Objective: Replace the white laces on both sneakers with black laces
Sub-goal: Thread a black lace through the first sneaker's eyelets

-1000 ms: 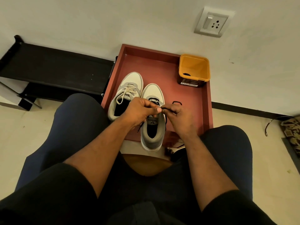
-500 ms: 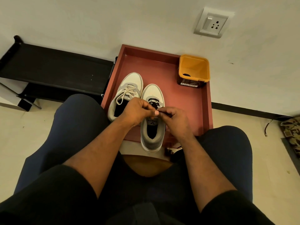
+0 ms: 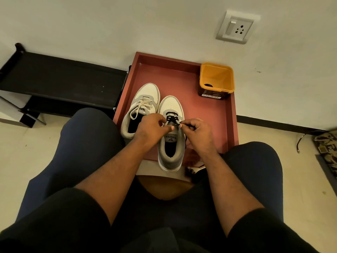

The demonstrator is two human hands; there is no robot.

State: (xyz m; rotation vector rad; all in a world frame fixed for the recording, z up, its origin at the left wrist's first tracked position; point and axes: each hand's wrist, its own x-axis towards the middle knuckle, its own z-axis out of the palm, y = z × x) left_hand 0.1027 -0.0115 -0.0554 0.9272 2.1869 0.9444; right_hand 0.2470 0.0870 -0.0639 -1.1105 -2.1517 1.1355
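My right fingers (image 3: 182, 125) pinch the black lace (image 3: 171, 118) over the tongue of the right sneaker (image 3: 170, 143); my left hand (image 3: 152, 129) curls its fingers onto the same lace from the other side. That sneaker's heel overhangs the red tray's (image 3: 209, 115) near edge. The left sneaker (image 3: 140, 108), with its white lace (image 3: 141, 107), touches it towards the tray's left edge. A yellow tub (image 3: 217, 79) fills the far right corner.

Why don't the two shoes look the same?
The left sneaker has white laces; the right sneaker has black laces. The left hand and right hand work on the right sneaker; the left sneaker lies untouched, farther back. Both are white and grey, in the red tray.
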